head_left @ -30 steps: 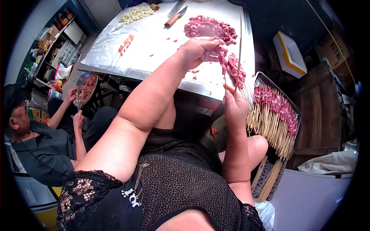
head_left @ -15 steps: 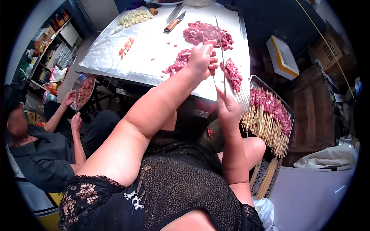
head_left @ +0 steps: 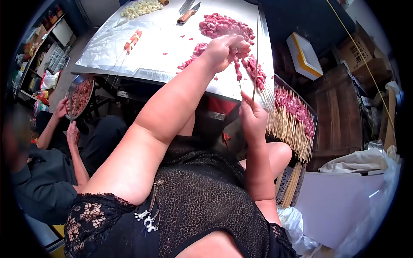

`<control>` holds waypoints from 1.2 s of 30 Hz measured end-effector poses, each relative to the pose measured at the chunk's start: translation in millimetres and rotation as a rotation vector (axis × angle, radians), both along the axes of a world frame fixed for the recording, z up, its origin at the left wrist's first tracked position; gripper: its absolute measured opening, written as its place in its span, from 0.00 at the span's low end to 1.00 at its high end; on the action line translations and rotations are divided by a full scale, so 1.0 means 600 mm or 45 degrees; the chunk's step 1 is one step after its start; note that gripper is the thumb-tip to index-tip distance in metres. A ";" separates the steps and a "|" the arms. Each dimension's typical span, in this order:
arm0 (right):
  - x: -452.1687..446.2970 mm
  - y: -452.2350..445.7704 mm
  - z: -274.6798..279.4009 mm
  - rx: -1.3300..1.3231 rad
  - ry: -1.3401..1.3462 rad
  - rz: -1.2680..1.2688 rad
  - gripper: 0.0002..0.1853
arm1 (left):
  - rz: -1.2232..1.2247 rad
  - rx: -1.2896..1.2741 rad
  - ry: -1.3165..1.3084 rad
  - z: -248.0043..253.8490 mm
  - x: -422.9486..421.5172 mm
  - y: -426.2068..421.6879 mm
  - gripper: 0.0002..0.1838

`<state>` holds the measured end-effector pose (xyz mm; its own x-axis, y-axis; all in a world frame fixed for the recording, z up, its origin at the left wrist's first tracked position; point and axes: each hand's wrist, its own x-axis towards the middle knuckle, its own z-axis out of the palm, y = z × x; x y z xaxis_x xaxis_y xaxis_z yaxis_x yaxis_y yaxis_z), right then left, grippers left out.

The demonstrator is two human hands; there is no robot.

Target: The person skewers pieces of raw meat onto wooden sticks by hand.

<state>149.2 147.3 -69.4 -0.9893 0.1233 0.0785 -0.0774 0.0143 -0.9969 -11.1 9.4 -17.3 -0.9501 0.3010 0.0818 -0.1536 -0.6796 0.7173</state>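
My left hand (head_left: 224, 50) is at the top of a meat strip (head_left: 237, 69), its fingers curled against the meat. The strip runs down a thin skewer towards my right hand (head_left: 253, 115). My right hand pinches that skewer near its lower end, along with a second long, bare stick (head_left: 257, 56) that points up. Beyond my left hand lies a large pile of cut meat (head_left: 226, 26); a smaller pile (head_left: 198, 52) is partly behind my wrist. Several meat skewers (head_left: 254, 72) rest on the table's right side.
On the white table (head_left: 167, 34) are a wooden-handled knife (head_left: 188, 15), pale pieces (head_left: 141, 8) and red-white skewers (head_left: 133, 41). A tray of meat skewers (head_left: 294, 109) stands at the right. A co-worker (head_left: 47, 180) sits at the left, hands by a meat bowl (head_left: 81, 96).
My left hand first slid down over the meat and skewer, then moved back up, showing the meat strip again. The view has shifted, so the table sits higher and further left.
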 end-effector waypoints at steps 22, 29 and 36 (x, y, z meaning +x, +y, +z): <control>-0.086 0.198 0.056 1.636 0.049 -0.160 0.13 | 0.820 -1.206 0.253 -0.022 -0.110 -0.130 0.10; -0.067 0.149 0.098 1.553 0.291 -0.452 0.13 | 0.449 -2.417 0.548 -0.051 -0.141 -0.077 0.12; -0.062 0.055 0.066 0.078 -0.122 0.072 0.15 | 0.455 -1.584 0.429 -0.009 -0.122 -0.072 0.08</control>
<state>112.0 180.5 -29.7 -0.9978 0.0653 -0.0106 0.0155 0.0740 -0.9971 -84.2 -33.8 -22.9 -0.9797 0.0866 0.1806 0.1998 0.4839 0.8520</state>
